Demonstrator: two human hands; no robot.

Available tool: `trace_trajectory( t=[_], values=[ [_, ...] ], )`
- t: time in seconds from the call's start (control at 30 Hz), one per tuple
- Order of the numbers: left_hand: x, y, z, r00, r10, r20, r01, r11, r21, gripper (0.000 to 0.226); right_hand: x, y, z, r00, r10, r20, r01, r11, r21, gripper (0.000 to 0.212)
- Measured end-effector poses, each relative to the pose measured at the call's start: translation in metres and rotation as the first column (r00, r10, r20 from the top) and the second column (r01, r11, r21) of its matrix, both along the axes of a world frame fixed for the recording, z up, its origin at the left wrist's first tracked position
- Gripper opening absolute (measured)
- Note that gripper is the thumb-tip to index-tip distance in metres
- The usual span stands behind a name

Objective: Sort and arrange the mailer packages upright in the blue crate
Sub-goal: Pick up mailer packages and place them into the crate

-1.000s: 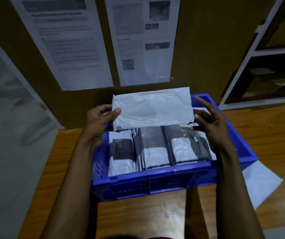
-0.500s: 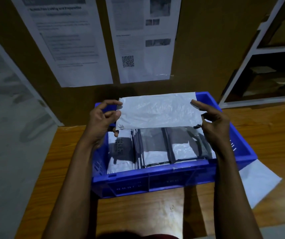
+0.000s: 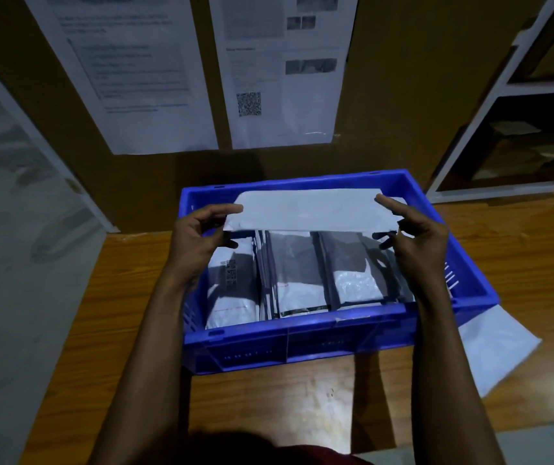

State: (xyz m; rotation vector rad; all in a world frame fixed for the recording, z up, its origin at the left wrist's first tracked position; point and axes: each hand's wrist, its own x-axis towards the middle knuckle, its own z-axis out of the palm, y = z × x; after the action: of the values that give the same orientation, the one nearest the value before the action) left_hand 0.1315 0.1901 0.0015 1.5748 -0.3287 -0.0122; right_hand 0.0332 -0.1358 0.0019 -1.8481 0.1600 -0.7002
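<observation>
Mailer going down into the back of the crate, one hand pinching each end.

On the brown wooden table [image 3: 302, 397] sits the blue plastic crate [image 3: 336, 344], its near half filled with rows of grey and white plastic mailers [image 3: 289, 276] standing upright. The long white plastic mailer [image 3: 306, 211] was held up above the rim a second ago. It has since dropped and now lies crosswise inside the crate's 12 o'clock end, so I judge it is nearly seated behind the rows. Another flat white mailer [image 3: 490, 347] pokes out from under the crate at 4 o'clock, not yet sorted. The left hand [image 3: 195, 243] pinches the held mailer's 9 o'clock end and the right hand [image 3: 416, 236] its 3 o'clock end. On each hand the fingers [image 3: 389, 203] curl over the top edge with the thumb below, and the mailer spans the gap between them.
</observation>
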Motion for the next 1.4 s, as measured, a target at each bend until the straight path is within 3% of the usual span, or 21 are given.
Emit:
trace_trajectory(
  t=[0.13, 0.23, 0.37, 0.47, 0.8, 0.93, 1.07, 1.2, 1.3, 1.4],
  values=[
    [0.002, -0.007, 0.0, 0.993, 0.119, -0.001, -0.119, 0.993, 0.013, 0.016, 0.004, 0.0, 0.0, 0.998, -0.055, -0.006, 0.055, 0.998, 0.03, 0.011],
    [0.001, -0.009, 0.001, 0.994, 0.093, -0.052, -0.093, 0.996, -0.005, 0.007, 0.004, 0.005, 0.007, 0.999, -0.038, -0.015, 0.038, 0.998, 0.043, 0.003],
    [0.0, -0.014, 0.004, 0.982, 0.104, -0.155, -0.108, 0.994, -0.015, 0.007, 0.004, 0.014, 0.015, 0.994, 0.077, -0.075, -0.065, 0.987, 0.147, 0.016],
    [-0.001, -0.018, 0.007, 0.97, 0.153, -0.187, -0.161, 0.987, -0.027, 0.006, 0.008, 0.017, 0.013, 0.995, 0.061, -0.077, -0.041, 0.972, 0.232, 0.014],
    [-0.003, -0.017, 0.011, 0.954, 0.214, -0.208, -0.221, 0.975, -0.012, 0.007, 0.006, 0.019, 0.012, 0.977, 0.154, -0.148, -0.088, 0.923, 0.376, 0.028],
    [-0.006, -0.015, 0.017, 0.976, 0.135, -0.173, -0.139, 0.99, -0.013, 0.001, 0.003, 0.019, 0.021, 0.975, 0.155, -0.159, -0.097, 0.942, 0.321, 0.046],
    [-0.007, -0.018, 0.029, 0.989, 0.039, -0.141, -0.04, 0.999, -0.003, 0.003, -0.003, 0.021, 0.036, 0.958, 0.162, -0.236, -0.136, 0.983, 0.121, 0.054],
    [-0.001, -0.019, 0.044, 0.994, -0.058, -0.096, 0.063, 0.997, 0.048, 0.011, -0.002, 0.031, 0.063, 0.888, 0.286, -0.361, -0.298, 0.954, 0.024, 0.048],
    [0.005, -0.021, 0.056, 0.993, -0.116, -0.019, 0.117, 0.989, 0.093, 0.002, 0.008, 0.041, 0.082, 0.826, 0.332, -0.456, -0.401, 0.914, -0.06, 0.041],
    [0.01, -0.024, 0.064, 0.996, -0.093, 0.008, 0.092, 0.994, 0.065, 0.006, 0.018, 0.048, 0.088, 0.828, 0.371, -0.42, -0.422, 0.906, -0.031, 0.021]
  ],
)
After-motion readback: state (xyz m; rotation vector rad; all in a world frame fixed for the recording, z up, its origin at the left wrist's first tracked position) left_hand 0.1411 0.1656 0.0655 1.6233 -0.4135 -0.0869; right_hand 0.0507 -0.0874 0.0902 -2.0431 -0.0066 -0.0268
